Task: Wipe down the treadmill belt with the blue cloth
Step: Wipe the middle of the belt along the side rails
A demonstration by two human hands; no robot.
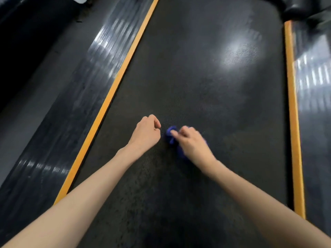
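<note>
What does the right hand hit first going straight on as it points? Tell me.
Probably the left hand, whose curled fingers lie close ahead of the right hand, which grips the blue cloth and points up-left. Heights are hard to compare.

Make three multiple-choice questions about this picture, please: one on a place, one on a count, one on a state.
1. Where is the blue cloth?
A. on the belt
B. on the left side rail
C. hanging from a handle

2. How many orange strips run along the belt?
A. one
B. two
C. four

3. What is the right hand doing?
A. resting flat on the belt
B. holding a spray bottle
C. gripping the cloth

Answers:
1 A: the cloth lies bunched on the dark belt.
2 B: one strip shows at each long edge of the belt.
3 C: its fingers curl on the cloth, while the left hand holds nothing.
</note>
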